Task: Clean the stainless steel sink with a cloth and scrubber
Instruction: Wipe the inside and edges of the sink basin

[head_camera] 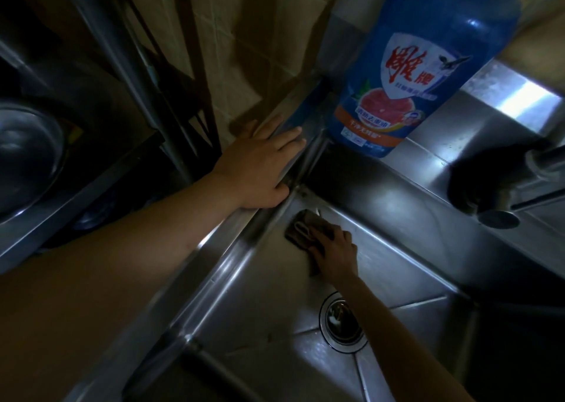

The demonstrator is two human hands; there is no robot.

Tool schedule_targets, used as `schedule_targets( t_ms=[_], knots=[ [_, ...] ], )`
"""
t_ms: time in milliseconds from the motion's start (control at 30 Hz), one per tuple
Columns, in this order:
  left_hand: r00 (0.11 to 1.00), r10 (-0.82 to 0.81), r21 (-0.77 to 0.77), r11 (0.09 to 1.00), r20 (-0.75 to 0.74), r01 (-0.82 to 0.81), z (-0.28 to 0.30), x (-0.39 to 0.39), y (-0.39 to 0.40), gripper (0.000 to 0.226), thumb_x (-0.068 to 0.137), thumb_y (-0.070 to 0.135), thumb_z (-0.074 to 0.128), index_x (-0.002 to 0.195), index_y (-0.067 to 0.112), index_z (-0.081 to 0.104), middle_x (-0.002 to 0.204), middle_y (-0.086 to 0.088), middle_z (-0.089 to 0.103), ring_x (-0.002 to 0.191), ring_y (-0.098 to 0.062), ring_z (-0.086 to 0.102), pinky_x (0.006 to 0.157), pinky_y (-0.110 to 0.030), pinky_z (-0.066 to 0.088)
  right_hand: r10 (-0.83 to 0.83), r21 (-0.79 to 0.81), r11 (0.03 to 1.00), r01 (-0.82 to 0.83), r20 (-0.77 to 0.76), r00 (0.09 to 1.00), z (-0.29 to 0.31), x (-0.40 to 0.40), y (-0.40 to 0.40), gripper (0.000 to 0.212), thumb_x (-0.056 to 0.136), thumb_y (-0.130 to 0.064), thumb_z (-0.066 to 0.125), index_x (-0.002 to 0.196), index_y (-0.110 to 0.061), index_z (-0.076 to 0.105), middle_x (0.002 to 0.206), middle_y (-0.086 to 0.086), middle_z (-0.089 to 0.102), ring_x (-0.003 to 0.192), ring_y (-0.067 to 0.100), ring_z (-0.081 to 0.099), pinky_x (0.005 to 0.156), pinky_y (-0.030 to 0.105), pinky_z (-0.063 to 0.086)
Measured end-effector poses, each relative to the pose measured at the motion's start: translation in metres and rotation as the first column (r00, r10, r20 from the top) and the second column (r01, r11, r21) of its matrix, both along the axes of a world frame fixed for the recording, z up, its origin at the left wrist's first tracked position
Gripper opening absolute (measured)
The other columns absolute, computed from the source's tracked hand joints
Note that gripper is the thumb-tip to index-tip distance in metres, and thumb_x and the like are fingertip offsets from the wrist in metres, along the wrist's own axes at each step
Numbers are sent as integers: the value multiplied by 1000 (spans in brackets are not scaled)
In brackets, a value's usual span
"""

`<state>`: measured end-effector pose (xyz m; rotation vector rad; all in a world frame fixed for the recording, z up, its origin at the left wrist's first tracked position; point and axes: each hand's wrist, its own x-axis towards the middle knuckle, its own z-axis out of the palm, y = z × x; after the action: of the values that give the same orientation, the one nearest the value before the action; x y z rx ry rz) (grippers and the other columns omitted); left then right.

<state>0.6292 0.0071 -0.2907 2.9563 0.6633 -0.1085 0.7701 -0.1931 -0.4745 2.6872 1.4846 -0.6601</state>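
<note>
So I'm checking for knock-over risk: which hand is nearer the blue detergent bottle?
Left. The left hand rests on the sink rim beside the detergent bottle; the right hand presses the cloth inside the basin.

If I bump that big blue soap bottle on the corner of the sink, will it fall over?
Probably, yes. The blue soap bottle is tall and stands on the narrow ledge of the sink right by the basin, so a bump could tip it in. It looks like smooth plastic, likely slippery if wet. How full or heavy it is can't be told.

Dim kitchen, beige tiled wall (232, 34), steel rack (91, 144) alongside.
</note>
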Motion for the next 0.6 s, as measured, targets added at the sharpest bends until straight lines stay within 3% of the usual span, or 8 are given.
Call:
schedule_targets(
  t_ms=[233, 400, 600],
  knots=[
    [1000, -1, 36, 999, 13, 1, -2, 1, 0, 76, 84, 50, 47, 148, 24, 15, 158, 3, 11, 145, -26, 2, 115, -47, 14, -339, 61, 935, 348, -125, 932, -2, -9, 46, 47, 95, -34, 46, 141, -35, 37, 141, 10, 28, 122, 34, 29, 101, 46, 30],
    [1000, -5, 37, 999, 25, 4, -3, 1, 0, 76, 85, 52, 48, 148, 23, 17, 157, 2, 13, 145, -26, 4, 114, -48, 15, -94, 24, 995, 95, -32, 995, 2, -22, 36, 43, 94, -32, 46, 136, -38, 42, 146, 5, 27, 124, 30, 30, 98, 43, 33],
    [1000, 7, 17, 1000, 16, -7, 0, 0, -1, 76, 86, 53, 47, 148, 24, 14, 158, 4, 9, 145, -25, -1, 115, -48, 13, -122, 86, 989, 123, -18, 992, 4, -15, -18, 41, 93, -30, 51, 134, -29, 47, 139, 6, 37, 122, 28, 34, 100, 39, 30]
  ],
)
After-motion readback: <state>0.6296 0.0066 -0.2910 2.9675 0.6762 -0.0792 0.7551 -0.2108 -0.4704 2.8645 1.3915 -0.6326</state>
